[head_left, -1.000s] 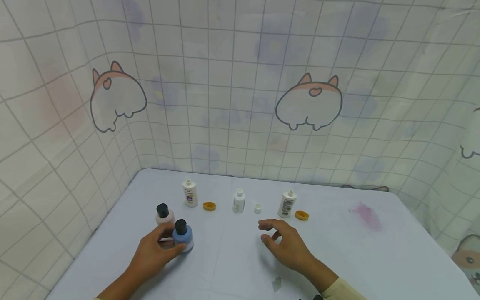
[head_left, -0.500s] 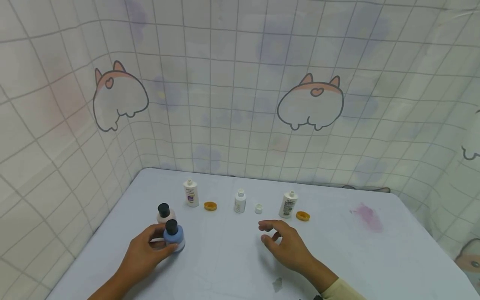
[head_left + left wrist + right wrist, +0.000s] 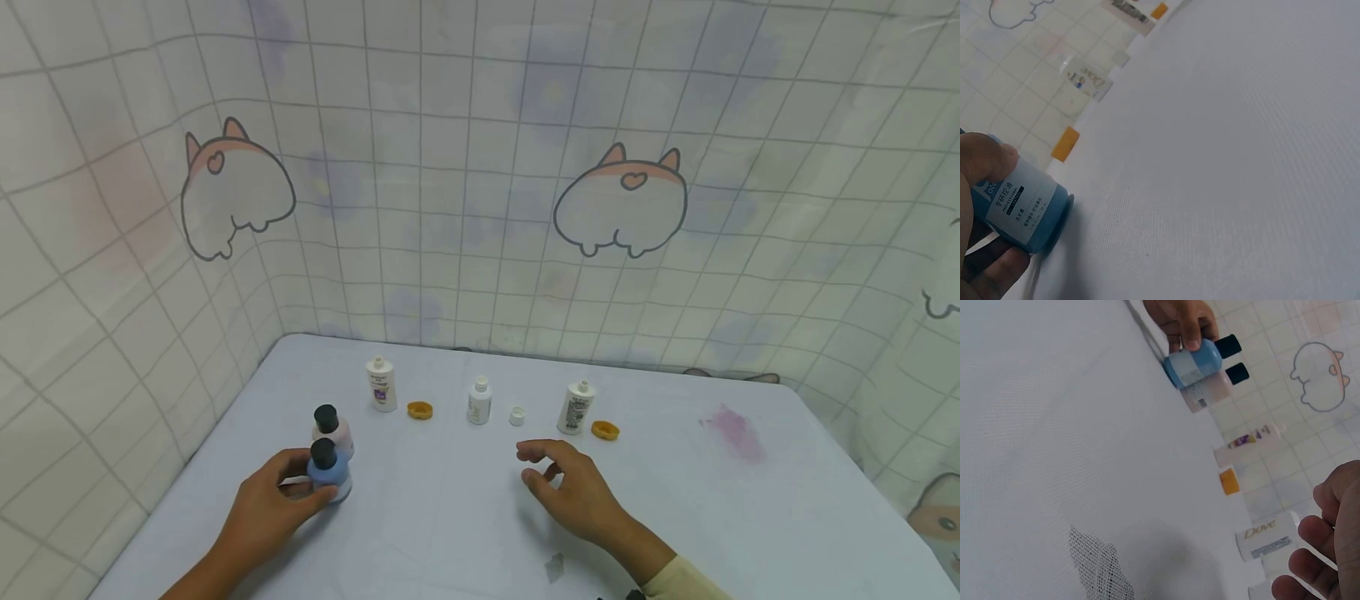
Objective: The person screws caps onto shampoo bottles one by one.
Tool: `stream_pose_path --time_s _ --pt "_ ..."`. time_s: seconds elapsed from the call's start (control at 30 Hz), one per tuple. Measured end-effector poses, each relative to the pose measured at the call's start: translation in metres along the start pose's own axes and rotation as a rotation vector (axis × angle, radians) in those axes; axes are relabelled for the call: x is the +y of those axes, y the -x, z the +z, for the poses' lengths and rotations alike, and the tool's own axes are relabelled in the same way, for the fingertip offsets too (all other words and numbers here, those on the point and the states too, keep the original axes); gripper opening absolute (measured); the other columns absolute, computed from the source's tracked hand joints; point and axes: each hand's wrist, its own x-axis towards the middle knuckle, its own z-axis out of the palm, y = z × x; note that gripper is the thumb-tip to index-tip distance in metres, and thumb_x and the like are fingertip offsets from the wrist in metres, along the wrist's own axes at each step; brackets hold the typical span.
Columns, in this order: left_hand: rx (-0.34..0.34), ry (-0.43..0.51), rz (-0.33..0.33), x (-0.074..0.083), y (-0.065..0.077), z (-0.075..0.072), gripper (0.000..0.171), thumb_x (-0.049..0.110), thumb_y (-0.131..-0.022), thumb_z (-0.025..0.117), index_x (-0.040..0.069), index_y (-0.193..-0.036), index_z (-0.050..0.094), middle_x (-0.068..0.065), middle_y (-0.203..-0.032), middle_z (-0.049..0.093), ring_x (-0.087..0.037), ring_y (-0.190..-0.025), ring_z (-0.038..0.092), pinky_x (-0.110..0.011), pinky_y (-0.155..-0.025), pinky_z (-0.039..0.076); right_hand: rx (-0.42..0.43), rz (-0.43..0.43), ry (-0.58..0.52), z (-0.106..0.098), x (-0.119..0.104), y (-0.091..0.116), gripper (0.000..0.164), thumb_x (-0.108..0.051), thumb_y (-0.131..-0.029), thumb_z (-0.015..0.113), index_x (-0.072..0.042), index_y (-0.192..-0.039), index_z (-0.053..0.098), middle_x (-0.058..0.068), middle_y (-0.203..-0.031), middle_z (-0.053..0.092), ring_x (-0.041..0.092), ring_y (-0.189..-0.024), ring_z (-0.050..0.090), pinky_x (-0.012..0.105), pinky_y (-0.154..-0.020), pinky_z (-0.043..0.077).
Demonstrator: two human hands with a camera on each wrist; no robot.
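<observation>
My left hand (image 3: 258, 508) grips a blue bottle with a black cap (image 3: 330, 477) between thumb and fingers. The bottle stands upright at the table's left side, and its printed label (image 3: 1021, 203) shows in the left wrist view. Just behind it is a pale pink bottle with a black cap (image 3: 341, 435), partly hidden by the blue one. Holding nothing, my right hand (image 3: 577, 496) hovers over the right middle of the table with loosely bent fingers. Beyond that hand are a white bottle with a dark label (image 3: 574, 408) and an orange cap (image 3: 605, 431).
Along the back stand a white bottle with a purple label (image 3: 382, 387) and a small white Dove bottle (image 3: 479, 402). Near them lie another orange cap (image 3: 420, 410) and a small white cap (image 3: 517, 416). A patterned curtain (image 3: 465, 167) hangs behind the white table (image 3: 435, 517).
My left hand has shifted leftward with the blue bottle, which now stands more squarely in front of the pink bottle. My right hand has stayed in place.
</observation>
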Motion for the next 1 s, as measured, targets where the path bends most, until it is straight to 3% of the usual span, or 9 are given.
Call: stream_pose_path --time_s 0.23,0.5,0.7,0.83,1.0 --pt "0.010 -0.044 -0.026 -0.0039 -0.0002 -0.0047 0.077 0.045 -0.080 0.089 0.004 -0.135 0.054 -0.024 -0.131 0.063 -0.032 -0.110 0.070 -0.032 -0.087 0.060 -0.005 0.001 -0.007 0.0012 -0.0011 0.0002 0.036 -0.010 -0.094 0.074 -0.020 -0.128 0.066 -0.013 -0.114 0.069 0.008 -0.098 0.062 0.030 -0.081 0.058" --pt "0.008 0.000 -0.034 -0.0075 -0.0008 -0.0057 0.077 0.041 -0.082 0.088 0.001 -0.137 0.051 -0.027 -0.132 0.061 -0.036 -0.113 0.068 -0.031 -0.085 0.061 -0.016 -0.001 -0.008 0.0018 -0.0004 0.0008 0.035 -0.010 -0.095 0.073 -0.016 -0.129 0.066 -0.009 -0.114 0.070 0.013 -0.095 0.064 0.034 -0.081 0.059" --pt "0.004 -0.011 -0.044 -0.0083 -0.0005 -0.0048 0.076 0.037 -0.085 0.086 -0.002 -0.139 0.049 -0.030 -0.134 0.059 -0.039 -0.115 0.066 -0.031 -0.084 0.061 -0.017 -0.001 0.002 0.0022 0.0016 0.0016 0.035 -0.010 -0.095 0.074 -0.015 -0.129 0.066 -0.011 -0.114 0.069 0.010 -0.097 0.063 0.032 -0.081 0.058" --pt "0.016 -0.067 -0.026 -0.0089 0.0000 -0.0034 0.075 0.036 -0.086 0.085 -0.003 -0.139 0.049 -0.030 -0.134 0.058 -0.042 -0.117 0.064 -0.039 -0.090 0.059 -0.019 -0.001 0.001 0.0022 0.0021 0.0021 0.035 -0.010 -0.095 0.074 -0.015 -0.129 0.066 -0.010 -0.114 0.070 0.011 -0.101 0.063 0.030 -0.081 0.058" --pt "0.040 -0.145 0.044 -0.0091 0.0031 -0.0048 0.079 0.045 -0.087 0.082 -0.003 -0.140 0.048 -0.025 -0.137 0.058 -0.041 -0.122 0.059 -0.053 -0.102 0.051 -0.020 0.003 -0.006 0.0022 0.0023 0.0031 0.035 -0.010 -0.095 0.073 -0.015 -0.129 0.066 -0.011 -0.114 0.069 0.013 -0.102 0.063 0.030 -0.081 0.058"
